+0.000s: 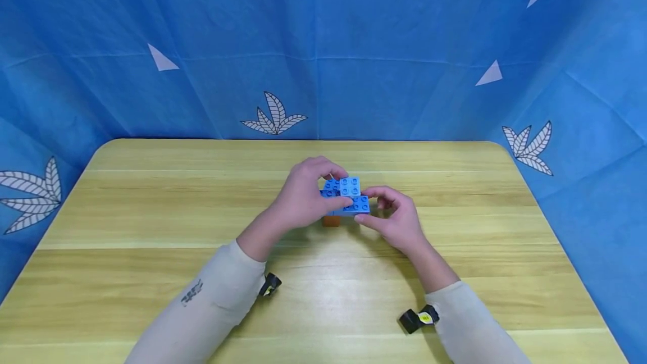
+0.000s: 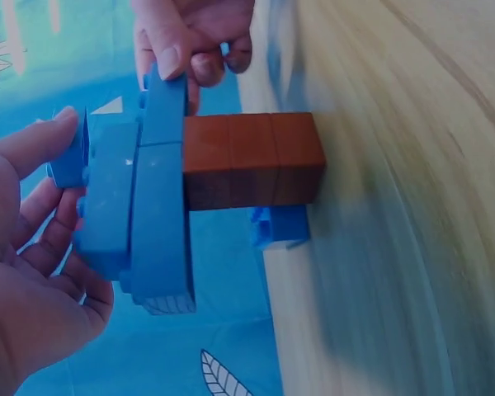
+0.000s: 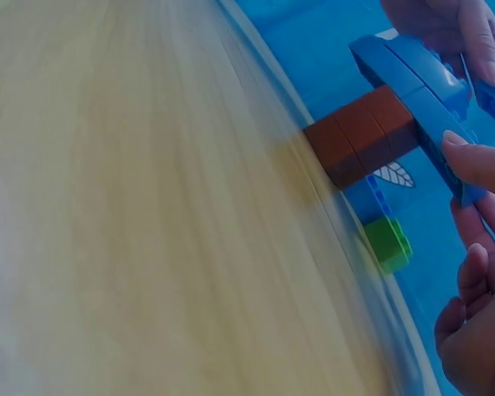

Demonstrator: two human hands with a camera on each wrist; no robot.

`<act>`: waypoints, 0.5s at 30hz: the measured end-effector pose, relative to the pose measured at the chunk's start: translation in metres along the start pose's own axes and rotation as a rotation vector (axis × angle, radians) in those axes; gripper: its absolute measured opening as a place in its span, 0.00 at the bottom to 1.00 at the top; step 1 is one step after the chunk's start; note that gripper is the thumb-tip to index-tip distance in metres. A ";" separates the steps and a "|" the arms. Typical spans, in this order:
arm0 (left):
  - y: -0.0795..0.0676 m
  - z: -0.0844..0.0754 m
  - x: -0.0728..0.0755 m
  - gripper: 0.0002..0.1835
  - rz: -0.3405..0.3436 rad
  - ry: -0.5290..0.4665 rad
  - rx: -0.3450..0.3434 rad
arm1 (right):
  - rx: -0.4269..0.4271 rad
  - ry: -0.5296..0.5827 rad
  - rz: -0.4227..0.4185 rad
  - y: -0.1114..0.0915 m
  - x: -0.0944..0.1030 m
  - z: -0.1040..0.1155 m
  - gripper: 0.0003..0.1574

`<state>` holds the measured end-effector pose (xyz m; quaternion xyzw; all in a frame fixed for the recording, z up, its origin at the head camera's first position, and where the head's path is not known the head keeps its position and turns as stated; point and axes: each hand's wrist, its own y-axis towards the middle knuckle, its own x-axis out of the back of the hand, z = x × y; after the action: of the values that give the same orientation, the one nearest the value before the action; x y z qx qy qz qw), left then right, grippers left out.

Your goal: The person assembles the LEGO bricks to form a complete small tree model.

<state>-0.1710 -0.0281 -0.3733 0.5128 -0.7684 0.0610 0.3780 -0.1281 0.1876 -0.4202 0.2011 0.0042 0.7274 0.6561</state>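
A column of brown toy bricks [image 2: 252,161] stands on the table, its orange-brown side [image 1: 331,221] peeking out in the head view. Blue bricks [image 2: 161,223] lie across its top in layers, overhanging both sides. My left hand [image 1: 308,192] pinches a small light blue brick [image 1: 350,186] between thumb and fingers, at the top of the layers; whether it is fully seated there I cannot tell. My right hand [image 1: 396,218] grips the right end of the long blue brick [image 1: 361,204], with the thumb on the near side and fingers behind.
Beside the column's foot are a lower blue brick [image 2: 282,227] and a green brick [image 3: 388,245], both hidden in the head view. The wooden table [image 1: 151,206] backs onto a blue patterned cloth [image 1: 313,44].
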 end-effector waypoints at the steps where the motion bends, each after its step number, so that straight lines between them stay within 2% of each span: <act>1: 0.000 0.001 -0.001 0.21 0.012 0.011 -0.004 | 0.004 0.002 -0.003 0.000 0.001 0.000 0.23; 10: 0.001 0.004 -0.004 0.21 0.121 0.028 0.009 | 0.027 0.032 0.001 -0.001 0.002 -0.003 0.22; 15: 0.002 0.004 -0.005 0.20 0.152 0.044 0.028 | 0.019 0.030 0.001 -0.001 0.002 -0.001 0.22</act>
<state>-0.1737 -0.0253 -0.3794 0.4565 -0.7957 0.1115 0.3821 -0.1278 0.1902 -0.4212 0.1963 0.0210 0.7307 0.6536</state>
